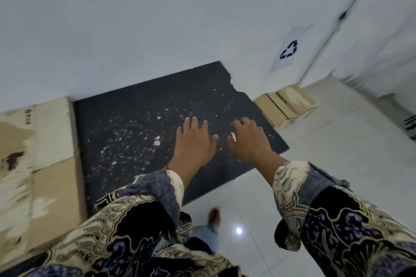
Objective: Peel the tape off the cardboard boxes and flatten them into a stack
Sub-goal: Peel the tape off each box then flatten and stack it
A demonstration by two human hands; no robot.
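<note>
Right grip (248, 139): fingers curled, pinching a small white scrap (233, 136), likely tape. Left grip (194, 139) open, fingers spread over the black mat (135, 132). We see flattened boxes (45, 164) left, another box (286, 103) right. Wall sign (289, 48): recycling symbol.

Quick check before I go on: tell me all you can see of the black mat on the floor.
The black mat is a flat, thin, dark square sheet lying on the pale tiled floor, its far edge against the white wall. White flecks and scraps speckle its surface. Its far right corner looks torn or chipped. A cardboard box sits along its left edge, another cardboard box by its right. The left hand and right hand reach over it; contact is unclear.
</note>
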